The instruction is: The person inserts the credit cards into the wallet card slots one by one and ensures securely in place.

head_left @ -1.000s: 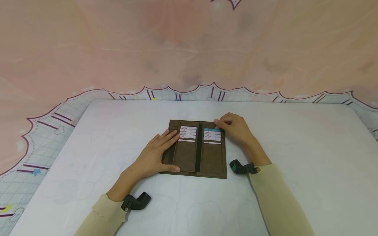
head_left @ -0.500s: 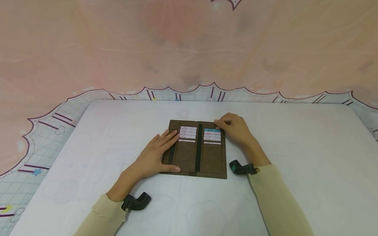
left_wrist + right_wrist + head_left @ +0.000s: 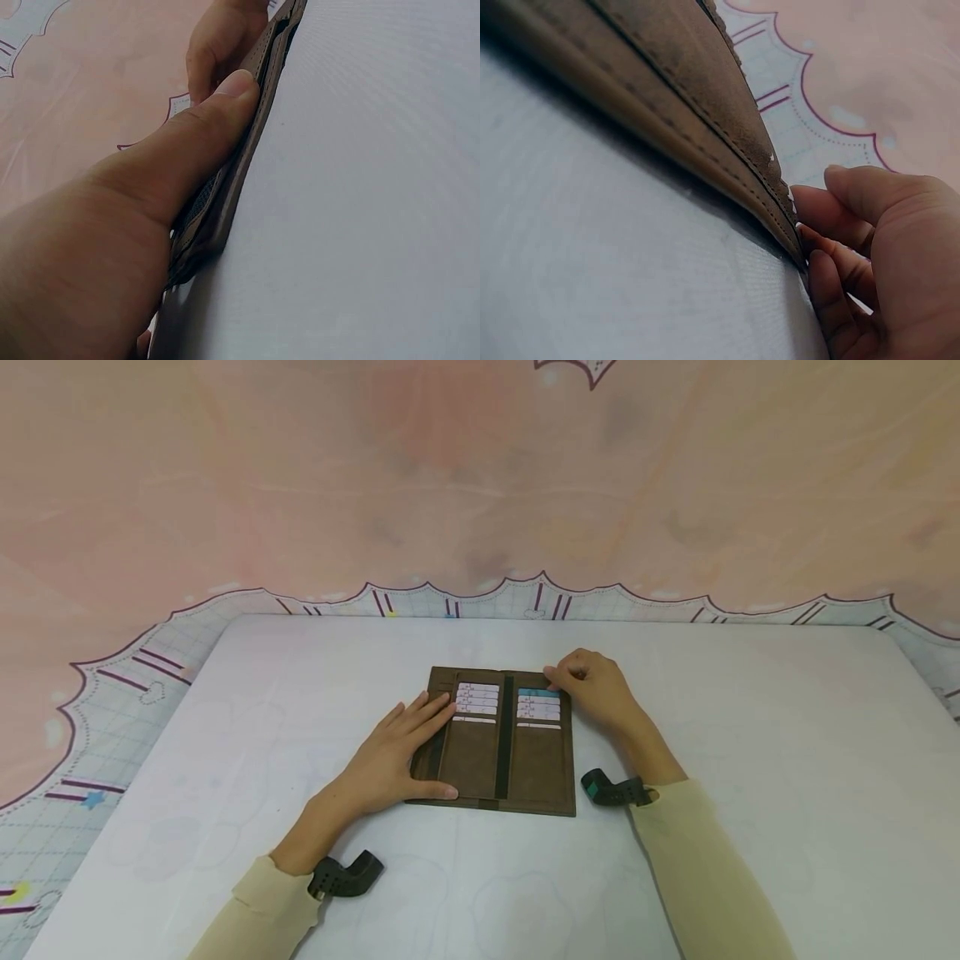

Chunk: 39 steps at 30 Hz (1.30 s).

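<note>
A brown wallet (image 3: 536,768) lies unfolded on the white table, with several white cards (image 3: 477,697) in its left-hand slots. Its right-hand slots hold more white cards (image 3: 538,710) below a blue card (image 3: 537,692). My left hand (image 3: 390,752) rests spread on the wallet's left side, fingers straight, thumb on the lower edge. At the far right corner, my right hand (image 3: 596,685) has curled fingers holding the wallet's edge beside the blue card. In the right wrist view, the fingers (image 3: 829,262) meet the wallet's stitched corner (image 3: 772,202); their exact contact is partly hidden.
The white table (image 3: 765,760) spreads around the wallet. Behind it hangs a pink and orange patterned cloth (image 3: 450,485) with a scalloped border. A black wrist device (image 3: 347,872) sits at my left cuff, another wrist device (image 3: 615,787) at my right.
</note>
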Tool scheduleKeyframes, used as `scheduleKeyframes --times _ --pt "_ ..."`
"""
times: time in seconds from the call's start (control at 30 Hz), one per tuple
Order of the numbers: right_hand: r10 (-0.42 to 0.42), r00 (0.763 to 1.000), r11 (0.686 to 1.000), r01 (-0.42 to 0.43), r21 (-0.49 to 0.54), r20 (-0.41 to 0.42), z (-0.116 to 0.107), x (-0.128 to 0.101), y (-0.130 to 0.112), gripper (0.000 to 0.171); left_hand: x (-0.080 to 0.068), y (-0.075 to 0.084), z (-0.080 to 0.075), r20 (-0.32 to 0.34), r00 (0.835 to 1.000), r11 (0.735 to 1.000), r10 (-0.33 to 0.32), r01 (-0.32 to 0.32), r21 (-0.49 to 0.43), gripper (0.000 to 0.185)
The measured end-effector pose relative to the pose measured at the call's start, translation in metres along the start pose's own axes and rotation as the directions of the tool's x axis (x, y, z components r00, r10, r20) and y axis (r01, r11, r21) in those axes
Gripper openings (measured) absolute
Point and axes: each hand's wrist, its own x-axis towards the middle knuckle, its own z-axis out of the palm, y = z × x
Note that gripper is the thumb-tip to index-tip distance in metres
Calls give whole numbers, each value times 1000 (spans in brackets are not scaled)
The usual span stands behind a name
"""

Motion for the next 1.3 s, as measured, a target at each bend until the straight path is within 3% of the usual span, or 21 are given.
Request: scheduleKeyframes --times 0.77,1.3 --pt "-13 999 1000 13 7 -31 2 -1 3 36 0 7 -3 -12 1000 1000 -14 14 -1 103" --pt "-19 1000 999 19 -51 -9 -4 -3 -12 28 -1 3 -1 -19 999 999 32 -32 -18 102"
